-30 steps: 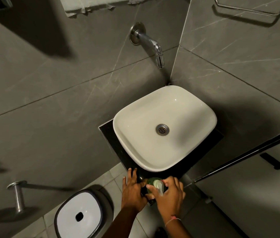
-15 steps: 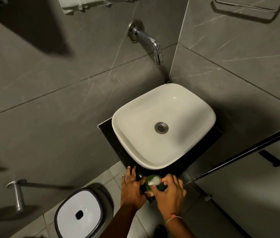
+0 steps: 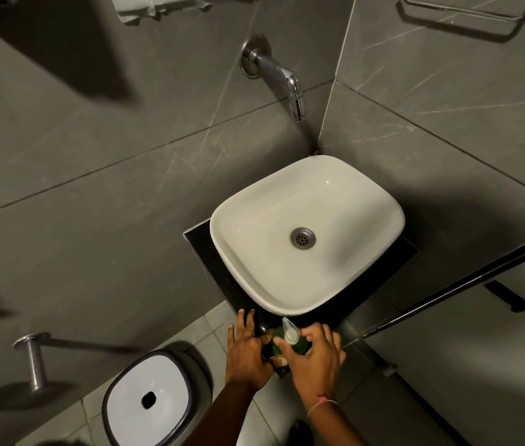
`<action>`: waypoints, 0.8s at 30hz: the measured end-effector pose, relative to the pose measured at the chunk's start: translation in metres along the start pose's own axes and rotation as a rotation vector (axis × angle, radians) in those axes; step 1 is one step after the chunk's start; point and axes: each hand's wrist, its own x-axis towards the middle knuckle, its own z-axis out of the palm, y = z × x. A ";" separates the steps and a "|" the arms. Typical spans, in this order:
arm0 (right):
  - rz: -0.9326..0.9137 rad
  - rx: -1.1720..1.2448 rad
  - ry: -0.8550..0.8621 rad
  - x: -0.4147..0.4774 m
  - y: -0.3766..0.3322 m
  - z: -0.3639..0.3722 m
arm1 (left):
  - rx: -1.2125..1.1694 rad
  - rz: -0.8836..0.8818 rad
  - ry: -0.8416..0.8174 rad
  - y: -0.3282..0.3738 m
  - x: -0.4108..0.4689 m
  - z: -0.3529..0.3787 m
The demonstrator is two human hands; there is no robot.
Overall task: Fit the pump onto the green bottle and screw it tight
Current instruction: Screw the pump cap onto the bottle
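Green bottle (image 3: 298, 344) sits at the near corner of the black bench (image 3: 219, 268), right in front of the white sink (image 3: 306, 233). The right hand (image 3: 314, 358) has its fingers (image 3: 282, 347) pinching the pale pump (image 3: 290, 333) at the neck, looks like it's for twisting it down. The left hand (image 3: 245, 349) lies flat, fingers spread, thumb against the bottle, probably bracing so it doesn't spin. Can't tell how far it's threaded. Tap (image 3: 282, 78) on the wall behind.
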 end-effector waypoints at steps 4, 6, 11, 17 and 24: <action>-0.081 0.015 -0.062 -0.001 0.010 -0.002 | -0.009 -0.002 -0.002 0.000 0.000 0.000; -0.075 0.037 -0.040 0.000 0.010 -0.003 | -0.006 -0.001 0.005 0.001 0.000 0.001; 0.054 -0.026 0.018 0.001 -0.005 0.003 | -0.009 -0.015 0.020 0.000 0.000 0.003; -0.051 0.069 -0.052 0.000 0.010 0.000 | 0.015 -0.002 0.006 0.000 0.001 0.004; 0.017 -0.005 -0.037 0.004 0.004 0.003 | -0.008 0.002 0.012 0.000 0.001 0.002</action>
